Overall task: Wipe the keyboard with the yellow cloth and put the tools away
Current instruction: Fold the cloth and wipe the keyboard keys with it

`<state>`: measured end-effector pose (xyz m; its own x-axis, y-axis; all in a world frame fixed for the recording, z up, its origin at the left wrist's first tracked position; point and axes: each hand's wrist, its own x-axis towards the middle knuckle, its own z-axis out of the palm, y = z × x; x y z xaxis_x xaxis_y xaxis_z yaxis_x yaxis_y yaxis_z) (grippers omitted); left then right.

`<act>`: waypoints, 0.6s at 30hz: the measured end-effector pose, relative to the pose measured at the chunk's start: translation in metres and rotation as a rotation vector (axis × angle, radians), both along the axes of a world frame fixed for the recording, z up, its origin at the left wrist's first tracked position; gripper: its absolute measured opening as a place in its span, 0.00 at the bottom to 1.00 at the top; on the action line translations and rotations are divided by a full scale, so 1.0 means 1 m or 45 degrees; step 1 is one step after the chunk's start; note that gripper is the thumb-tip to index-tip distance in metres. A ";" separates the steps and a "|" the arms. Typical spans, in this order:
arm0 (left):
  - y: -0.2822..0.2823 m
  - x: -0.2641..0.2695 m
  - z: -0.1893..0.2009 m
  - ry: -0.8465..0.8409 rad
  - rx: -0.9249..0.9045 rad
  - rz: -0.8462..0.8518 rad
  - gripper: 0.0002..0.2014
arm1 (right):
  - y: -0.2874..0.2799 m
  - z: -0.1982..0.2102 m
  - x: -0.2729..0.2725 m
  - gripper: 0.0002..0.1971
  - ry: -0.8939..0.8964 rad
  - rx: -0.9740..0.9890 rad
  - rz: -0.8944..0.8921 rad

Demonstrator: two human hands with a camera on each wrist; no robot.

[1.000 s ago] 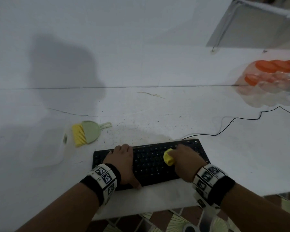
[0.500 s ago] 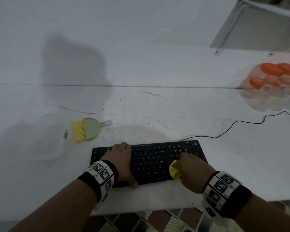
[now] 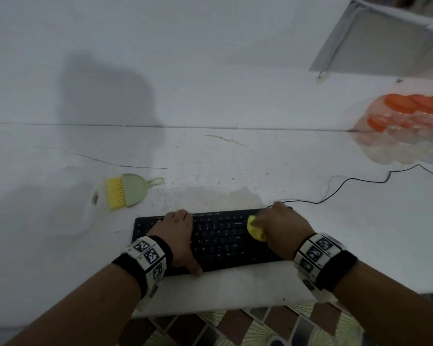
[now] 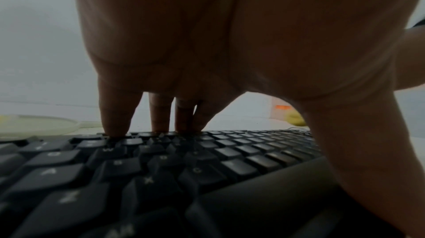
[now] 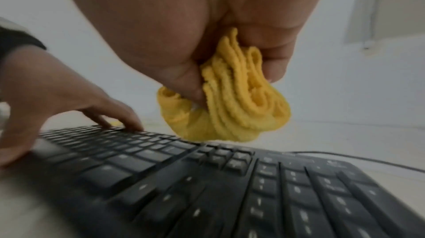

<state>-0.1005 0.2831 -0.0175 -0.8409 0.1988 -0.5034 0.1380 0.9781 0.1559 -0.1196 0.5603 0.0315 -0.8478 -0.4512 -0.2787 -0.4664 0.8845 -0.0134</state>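
A black keyboard [image 3: 223,242] lies near the front edge of the white table [image 3: 235,158]. My left hand [image 3: 176,227] lies flat on its left half, straight fingers [image 4: 115,116] on the top key rows and thumb at the front edge. My right hand [image 3: 278,226] grips a bunched yellow cloth [image 3: 255,231] over the right half of the keys; in the right wrist view the cloth [image 5: 232,103] is squeezed between thumb and fingers just above the keyboard [image 5: 207,187]. A small green dustpan with a yellow brush [image 3: 125,191] lies to the left behind the keyboard.
A clear plastic box [image 3: 68,216] sits left of the dustpan. The keyboard's black cable [image 3: 348,182] runs right across the table. Clear jars with orange lids [image 3: 410,116] stand at the far right. The table's front edge is just below my wrists.
My right hand has carried the cloth from the keyboard's front edge back up toward its upper right rows. The left hand has stayed pressed on the left half.
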 end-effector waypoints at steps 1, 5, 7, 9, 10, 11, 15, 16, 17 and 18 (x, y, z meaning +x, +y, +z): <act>0.000 0.000 0.000 0.001 -0.001 0.004 0.70 | -0.004 -0.001 -0.007 0.23 0.040 -0.049 -0.051; -0.001 0.001 0.001 -0.010 -0.012 0.001 0.74 | -0.012 -0.005 -0.005 0.17 -0.001 0.047 0.033; -0.001 0.001 0.000 -0.010 -0.001 0.001 0.75 | -0.007 -0.002 0.007 0.15 -0.059 0.097 0.121; -0.001 0.001 0.001 -0.012 0.005 -0.006 0.76 | -0.004 0.002 0.011 0.16 -0.055 0.114 0.144; -0.001 0.001 0.001 -0.011 0.003 -0.008 0.75 | -0.006 0.004 0.009 0.17 -0.022 0.077 0.113; -0.001 0.001 0.001 -0.009 0.003 -0.007 0.75 | -0.008 0.004 0.004 0.18 0.018 0.041 0.066; -0.001 0.001 0.001 -0.003 0.020 -0.014 0.73 | -0.013 -0.003 0.008 0.21 0.005 0.082 0.073; -0.001 0.002 0.000 0.001 0.026 -0.015 0.72 | -0.008 -0.004 0.017 0.21 -0.042 0.081 0.073; -0.002 0.002 -0.001 0.002 0.029 -0.017 0.72 | -0.002 -0.003 0.027 0.22 -0.093 0.067 0.059; -0.002 0.002 -0.001 0.004 0.027 -0.018 0.73 | 0.003 -0.001 0.035 0.23 -0.123 0.039 0.046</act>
<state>-0.0983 0.2809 -0.0188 -0.8395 0.2212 -0.4963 0.1523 0.9726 0.1758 -0.0842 0.5634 0.0307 -0.7994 -0.4715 -0.3724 -0.4961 0.8676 -0.0334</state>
